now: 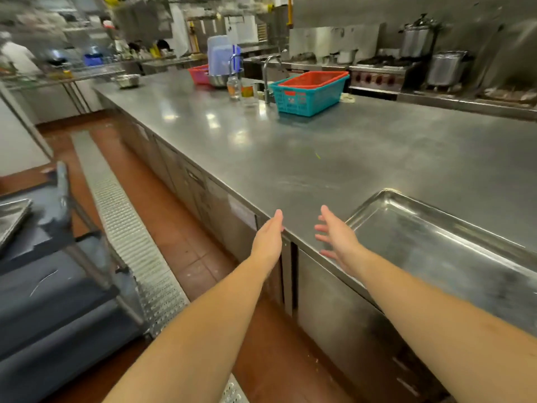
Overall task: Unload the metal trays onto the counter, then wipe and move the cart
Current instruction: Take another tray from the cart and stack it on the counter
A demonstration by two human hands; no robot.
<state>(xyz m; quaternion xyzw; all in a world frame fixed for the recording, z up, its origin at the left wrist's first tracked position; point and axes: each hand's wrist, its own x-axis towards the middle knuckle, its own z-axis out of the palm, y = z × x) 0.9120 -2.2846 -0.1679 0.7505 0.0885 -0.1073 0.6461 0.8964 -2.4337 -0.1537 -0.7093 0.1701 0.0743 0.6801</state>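
Straight-fingered hands (pixel 268 239) (pixel 338 238) beside shiny rectangular steel tray (pixel 430 245)

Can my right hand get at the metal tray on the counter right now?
Probably yes. The right hand is open and empty, just left of the metal tray on the counter, with nothing between them.

1. Both bare forearms are being held stretched forward, side by side.
2. The left hand (pixel 268 242) is being held flat, fingers straight and together, nothing gripped.
3. The right hand (pixel 338 241) is being held relaxed, fingers spread, palm turned toward the left hand.
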